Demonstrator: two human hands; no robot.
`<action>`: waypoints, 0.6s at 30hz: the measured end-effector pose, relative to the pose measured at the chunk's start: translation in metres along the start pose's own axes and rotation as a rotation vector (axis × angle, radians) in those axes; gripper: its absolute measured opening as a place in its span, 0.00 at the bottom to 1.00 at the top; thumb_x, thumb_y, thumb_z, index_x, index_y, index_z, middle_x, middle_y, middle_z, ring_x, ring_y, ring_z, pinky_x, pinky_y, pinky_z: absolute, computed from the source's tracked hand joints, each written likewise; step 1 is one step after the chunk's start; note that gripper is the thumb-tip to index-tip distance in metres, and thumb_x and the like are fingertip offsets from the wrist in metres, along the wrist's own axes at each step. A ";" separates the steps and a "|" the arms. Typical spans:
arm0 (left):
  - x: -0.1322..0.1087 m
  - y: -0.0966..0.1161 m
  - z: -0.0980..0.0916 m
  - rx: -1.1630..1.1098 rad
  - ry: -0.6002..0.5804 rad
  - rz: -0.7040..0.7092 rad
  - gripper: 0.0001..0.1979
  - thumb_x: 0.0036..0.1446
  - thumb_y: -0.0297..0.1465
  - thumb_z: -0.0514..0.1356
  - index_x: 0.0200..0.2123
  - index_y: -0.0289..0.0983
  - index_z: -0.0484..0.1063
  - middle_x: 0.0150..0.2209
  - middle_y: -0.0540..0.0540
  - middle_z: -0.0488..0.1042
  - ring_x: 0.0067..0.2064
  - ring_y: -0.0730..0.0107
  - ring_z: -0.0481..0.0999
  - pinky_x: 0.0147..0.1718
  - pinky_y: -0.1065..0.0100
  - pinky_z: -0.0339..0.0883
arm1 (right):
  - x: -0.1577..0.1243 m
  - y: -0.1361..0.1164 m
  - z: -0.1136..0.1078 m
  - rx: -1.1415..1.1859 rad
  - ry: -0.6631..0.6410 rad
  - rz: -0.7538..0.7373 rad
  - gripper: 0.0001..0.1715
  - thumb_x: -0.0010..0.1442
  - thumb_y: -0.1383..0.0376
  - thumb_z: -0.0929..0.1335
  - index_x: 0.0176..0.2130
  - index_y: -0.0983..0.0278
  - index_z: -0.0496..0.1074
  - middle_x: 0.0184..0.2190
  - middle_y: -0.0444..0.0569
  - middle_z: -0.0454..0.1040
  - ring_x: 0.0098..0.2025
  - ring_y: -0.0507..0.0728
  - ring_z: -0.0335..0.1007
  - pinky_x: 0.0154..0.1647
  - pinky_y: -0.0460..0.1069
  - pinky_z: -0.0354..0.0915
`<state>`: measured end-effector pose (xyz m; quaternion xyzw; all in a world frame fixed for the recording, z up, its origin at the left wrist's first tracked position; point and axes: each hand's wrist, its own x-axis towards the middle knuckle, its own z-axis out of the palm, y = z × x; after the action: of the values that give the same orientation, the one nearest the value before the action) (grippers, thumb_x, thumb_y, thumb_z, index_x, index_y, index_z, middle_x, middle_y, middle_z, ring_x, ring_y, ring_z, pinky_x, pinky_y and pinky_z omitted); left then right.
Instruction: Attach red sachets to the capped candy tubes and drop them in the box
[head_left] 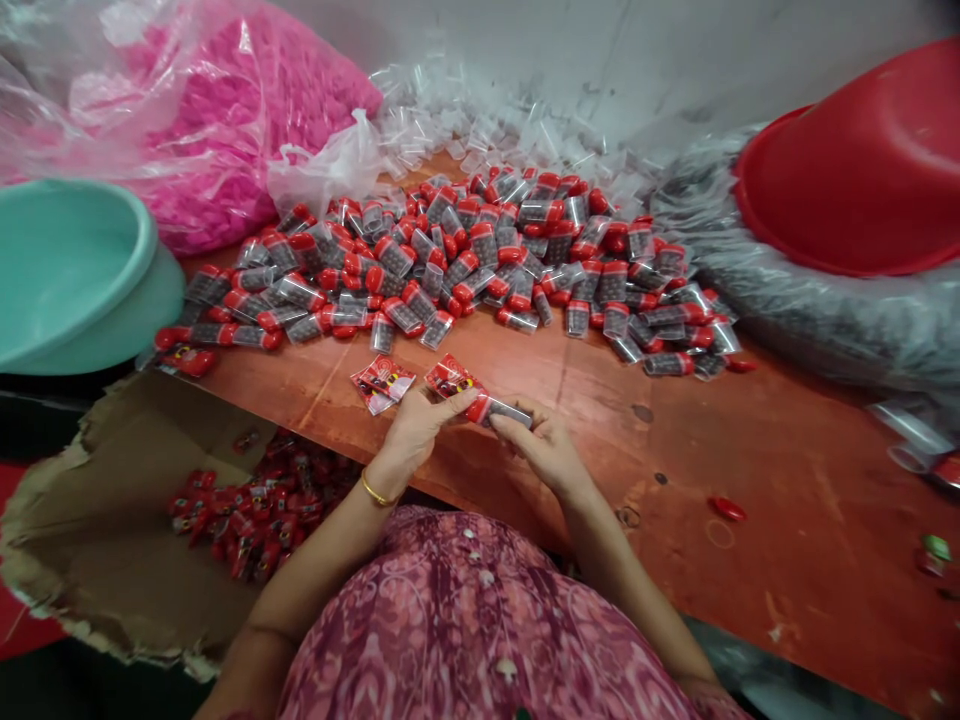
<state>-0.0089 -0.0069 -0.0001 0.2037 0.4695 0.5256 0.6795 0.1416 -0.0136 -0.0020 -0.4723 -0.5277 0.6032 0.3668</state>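
Note:
My left hand [414, 432] pinches a red printed plastic sleeve [448, 374] over the red-capped end of a clear tube. The tube [510, 411] has dark contents, and its free end lies in the closed fingers of my right hand [546, 448]. Both hands are just above the near edge of the table. Beside my left hand lie a few flat printed sleeves [381, 382], overlapping each other. Beyond the hands spreads a large heap of similar red-capped tubes [480, 245].
A pink-filled plastic bag [247, 110] and a teal basin [75, 270] stand at left. Below is a cardboard box [97, 530] with red wrapped pieces. Clear empty tubes [510, 130] lie behind the heap. A red tub [862, 160] rests on a bag [825, 310] at right.

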 end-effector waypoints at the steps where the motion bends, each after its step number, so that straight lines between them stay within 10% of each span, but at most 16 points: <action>1: 0.000 -0.001 0.001 -0.006 -0.002 -0.004 0.16 0.30 0.33 0.72 0.24 0.32 0.74 0.24 0.51 0.75 0.26 0.75 0.72 0.29 0.71 0.69 | 0.000 0.001 0.002 -0.017 0.011 -0.034 0.13 0.50 0.56 0.69 0.30 0.64 0.70 0.17 0.38 0.60 0.18 0.46 0.52 0.18 0.43 0.51; 7: 0.001 -0.006 0.001 -0.092 0.003 0.018 0.16 0.28 0.33 0.73 0.24 0.31 0.76 0.25 0.49 0.76 0.27 0.76 0.73 0.31 0.72 0.68 | 0.005 0.013 0.019 -0.078 0.178 -0.199 0.12 0.55 0.57 0.66 0.33 0.63 0.69 0.24 0.41 0.67 0.24 0.48 0.59 0.25 0.44 0.59; 12: 0.002 -0.005 -0.002 -0.166 -0.042 -0.031 0.13 0.33 0.32 0.72 0.24 0.32 0.75 0.24 0.50 0.76 0.26 0.77 0.73 0.30 0.74 0.67 | 0.008 0.024 0.022 0.135 -0.001 -0.082 0.16 0.58 0.51 0.63 0.35 0.61 0.65 0.20 0.37 0.60 0.16 0.46 0.50 0.15 0.43 0.53; 18: 0.001 -0.009 0.011 -0.270 0.033 -0.056 0.16 0.28 0.33 0.73 0.22 0.33 0.75 0.23 0.50 0.76 0.25 0.79 0.72 0.27 0.77 0.65 | 0.008 0.039 0.038 0.053 0.245 -0.214 0.14 0.61 0.54 0.61 0.41 0.60 0.62 0.25 0.40 0.62 0.23 0.49 0.58 0.23 0.44 0.58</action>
<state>0.0047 -0.0068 -0.0020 0.0885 0.4109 0.5682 0.7074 0.1054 -0.0239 -0.0421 -0.4736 -0.5103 0.5124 0.5028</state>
